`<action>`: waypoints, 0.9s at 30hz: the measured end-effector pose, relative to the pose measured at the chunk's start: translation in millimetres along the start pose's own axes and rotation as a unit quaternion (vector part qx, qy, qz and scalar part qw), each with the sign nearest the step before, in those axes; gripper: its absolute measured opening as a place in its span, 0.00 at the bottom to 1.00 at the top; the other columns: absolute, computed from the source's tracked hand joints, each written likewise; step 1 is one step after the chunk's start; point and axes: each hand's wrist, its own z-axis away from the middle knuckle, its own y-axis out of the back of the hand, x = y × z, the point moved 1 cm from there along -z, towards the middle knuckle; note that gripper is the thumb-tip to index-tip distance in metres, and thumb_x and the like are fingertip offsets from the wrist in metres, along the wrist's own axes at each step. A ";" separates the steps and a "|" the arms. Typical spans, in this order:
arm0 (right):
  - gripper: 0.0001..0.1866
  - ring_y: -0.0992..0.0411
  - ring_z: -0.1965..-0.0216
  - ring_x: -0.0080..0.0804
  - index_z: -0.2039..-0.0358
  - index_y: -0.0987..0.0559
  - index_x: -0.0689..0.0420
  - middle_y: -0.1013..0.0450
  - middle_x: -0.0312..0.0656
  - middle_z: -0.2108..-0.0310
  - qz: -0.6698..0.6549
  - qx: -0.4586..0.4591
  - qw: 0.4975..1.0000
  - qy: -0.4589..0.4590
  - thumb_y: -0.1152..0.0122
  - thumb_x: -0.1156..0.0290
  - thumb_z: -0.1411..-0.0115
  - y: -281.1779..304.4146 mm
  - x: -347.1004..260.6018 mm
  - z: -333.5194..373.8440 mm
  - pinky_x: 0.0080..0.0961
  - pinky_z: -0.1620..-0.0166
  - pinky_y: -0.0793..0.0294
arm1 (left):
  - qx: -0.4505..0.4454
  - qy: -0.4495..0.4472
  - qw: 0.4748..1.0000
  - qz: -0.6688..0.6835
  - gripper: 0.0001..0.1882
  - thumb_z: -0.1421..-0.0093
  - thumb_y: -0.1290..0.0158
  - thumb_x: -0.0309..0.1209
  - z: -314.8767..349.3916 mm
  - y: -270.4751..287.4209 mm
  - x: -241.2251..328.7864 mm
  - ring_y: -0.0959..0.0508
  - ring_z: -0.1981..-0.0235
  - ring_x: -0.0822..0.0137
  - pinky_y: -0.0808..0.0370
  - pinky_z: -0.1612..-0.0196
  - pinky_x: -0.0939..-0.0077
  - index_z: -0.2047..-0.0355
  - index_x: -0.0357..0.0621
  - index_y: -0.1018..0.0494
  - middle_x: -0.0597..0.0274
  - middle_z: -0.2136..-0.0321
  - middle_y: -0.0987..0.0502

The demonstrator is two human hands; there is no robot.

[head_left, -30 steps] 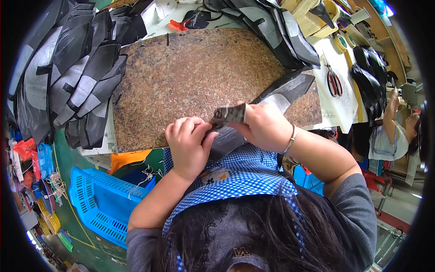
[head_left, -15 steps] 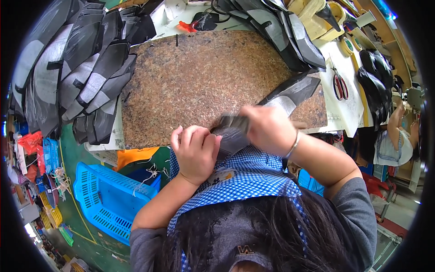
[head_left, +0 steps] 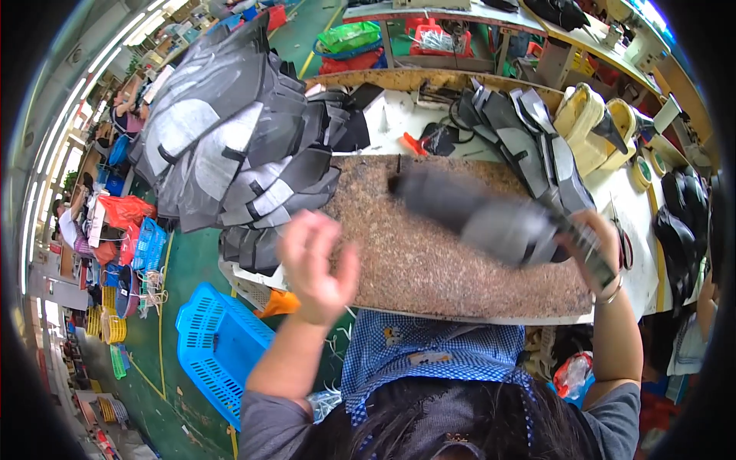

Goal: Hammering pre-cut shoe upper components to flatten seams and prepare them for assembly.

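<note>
Right hand (head_left: 594, 245) pinching 1 end of a grey shoe-upper piece (head_left: 475, 211), blurred above the speckled work board (head_left: 429, 268); left hand (head_left: 316, 264) spread, empty. Piece judged light, floppy; best gripped at an edge.

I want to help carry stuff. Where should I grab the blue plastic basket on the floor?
Probably take the blue basket by its top rim, reaching down from above with both hands on opposite long sides. It sits upright and open on the green floor beside the worktable, and its slotted walls look flexible, so one corner alone could twist.
</note>
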 end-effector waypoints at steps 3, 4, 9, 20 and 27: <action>0.13 0.26 0.70 0.28 0.66 0.22 0.60 0.23 0.43 0.70 -0.045 0.132 0.979 -0.150 0.29 0.69 0.47 8.2 17.5 -46.8 0.26 0.64 0.27 | 0.104 -0.063 0.982 -0.143 0.32 0.48 0.34 0.35 -87.7 33.2 -47.0 0.31 0.44 0.44 0.36 0.41 0.51 0.45 0.39 0.31 0.45 0.46 0.30; 0.13 0.26 0.70 0.28 0.66 0.22 0.60 0.23 0.43 0.70 -0.045 0.141 0.978 -0.144 0.29 0.69 0.47 10.0 39.5 -58.9 0.26 0.64 0.27 | 0.103 -0.069 0.978 -0.168 0.36 0.50 0.33 0.38 -117.0 41.5 -63.2 0.32 0.42 0.44 0.36 0.40 0.52 0.42 0.40 0.33 0.45 0.44 0.32; 0.25 0.28 0.56 0.54 0.58 0.24 0.63 0.26 0.53 0.59 0.241 0.104 0.951 -0.164 0.26 0.65 0.54 -13.4 125.5 -68.1 0.41 0.52 0.28 | 0.029 0.005 0.958 -0.284 0.51 0.56 0.29 0.52 -227.1 91.8 -137.7 0.34 0.38 0.49 0.38 0.36 0.56 0.36 0.46 0.39 0.48 0.40 0.33; 0.15 0.30 0.54 0.49 0.58 0.24 0.64 0.30 0.50 0.56 0.136 0.208 0.969 0.004 0.38 0.80 0.47 10.6 23.3 -20.9 0.35 0.49 0.31 | -0.177 0.368 0.902 -0.141 0.56 0.57 0.41 0.72 -247.4 92.4 -271.5 0.30 0.40 0.50 0.35 0.40 0.64 0.43 0.33 0.32 0.38 0.43 0.30; 0.15 0.28 0.58 0.38 0.60 0.24 0.61 0.30 0.45 0.57 -0.022 0.059 0.996 -0.057 0.35 0.79 0.49 -12.5 -35.5 14.2 0.31 0.53 0.28 | -0.191 0.312 0.930 0.040 0.38 0.53 0.34 0.60 -247.3 104.5 -275.0 0.25 0.63 0.64 0.29 0.56 0.69 0.61 0.34 0.26 0.57 0.65 0.25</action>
